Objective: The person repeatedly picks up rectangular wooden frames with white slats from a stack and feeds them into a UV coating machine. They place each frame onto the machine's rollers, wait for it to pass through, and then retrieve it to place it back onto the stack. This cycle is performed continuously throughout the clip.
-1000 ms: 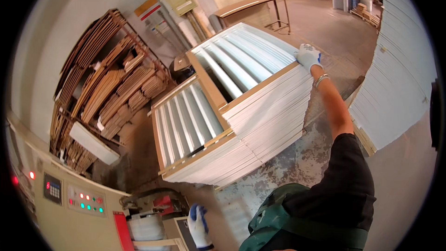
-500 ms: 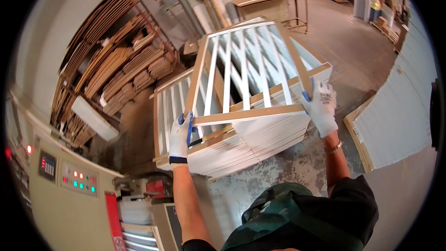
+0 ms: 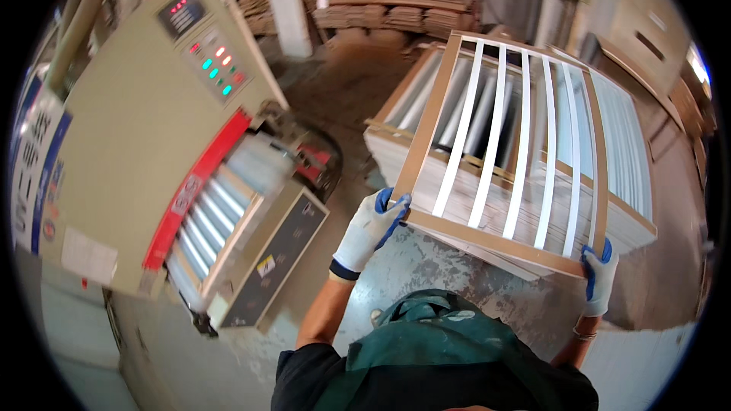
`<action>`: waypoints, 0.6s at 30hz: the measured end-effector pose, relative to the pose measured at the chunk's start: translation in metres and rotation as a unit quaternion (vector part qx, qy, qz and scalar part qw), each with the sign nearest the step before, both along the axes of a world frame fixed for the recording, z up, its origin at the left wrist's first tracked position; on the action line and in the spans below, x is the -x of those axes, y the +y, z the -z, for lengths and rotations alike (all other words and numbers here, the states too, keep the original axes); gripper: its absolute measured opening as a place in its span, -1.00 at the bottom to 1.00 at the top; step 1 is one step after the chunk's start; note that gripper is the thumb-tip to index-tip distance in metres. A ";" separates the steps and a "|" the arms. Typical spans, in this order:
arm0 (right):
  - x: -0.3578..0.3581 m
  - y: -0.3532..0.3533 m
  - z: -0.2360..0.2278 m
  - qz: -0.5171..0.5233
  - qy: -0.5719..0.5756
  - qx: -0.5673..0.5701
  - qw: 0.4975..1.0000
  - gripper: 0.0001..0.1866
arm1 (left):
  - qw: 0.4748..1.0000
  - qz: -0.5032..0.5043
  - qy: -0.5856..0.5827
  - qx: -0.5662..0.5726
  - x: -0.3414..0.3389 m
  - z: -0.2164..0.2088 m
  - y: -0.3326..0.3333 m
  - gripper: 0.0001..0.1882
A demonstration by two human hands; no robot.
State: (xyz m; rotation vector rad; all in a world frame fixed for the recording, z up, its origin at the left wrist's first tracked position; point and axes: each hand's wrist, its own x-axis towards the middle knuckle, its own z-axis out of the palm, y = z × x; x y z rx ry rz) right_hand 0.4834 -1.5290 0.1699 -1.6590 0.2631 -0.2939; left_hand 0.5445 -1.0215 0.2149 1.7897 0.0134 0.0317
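- Left hand grips the frame's near-left corner.
- Right hand clamps its near-right corner.
- Frame is tilted over the stack, machine at left.

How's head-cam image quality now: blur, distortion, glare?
Head view: strong fisheye, the slatted frame bows toward the rim; black corners. Rollers on the machine smear with blur. Left hand and right hand read fairly sharp. Bright washout at the far right edge.
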 end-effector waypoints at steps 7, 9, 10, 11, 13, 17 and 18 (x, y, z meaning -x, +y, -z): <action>-0.046 0.130 -0.007 -0.151 -0.011 0.069 0.986 -0.41 | 0.970 -0.190 0.127 0.082 0.132 0.052 0.091 -0.69; -0.066 0.169 0.002 -0.223 0.002 0.044 0.974 -0.36 | 0.951 -0.265 0.121 0.107 0.172 0.073 0.103 -0.71; -0.075 0.187 0.008 -0.251 0.015 0.029 0.967 -0.36 | 0.940 -0.298 0.127 0.109 0.190 0.079 0.107 -0.72; -0.082 0.208 0.015 -0.281 0.029 0.014 0.959 -0.37 | 0.927 -0.333 0.133 0.111 0.208 0.087 0.109 -0.72; -0.101 0.243 0.033 -0.346 0.021 0.111 0.931 -0.38 | 0.894 -0.417 0.127 0.103 0.246 0.096 0.109 -0.75; -0.109 0.320 0.043 -0.489 0.073 0.077 0.866 -0.39 | 0.832 -0.536 0.118 0.080 0.316 0.111 0.104 -0.79; -0.108 0.334 0.049 -0.509 0.079 0.060 0.855 -0.39 | 0.822 -0.551 0.122 0.078 0.330 0.115 0.102 -0.80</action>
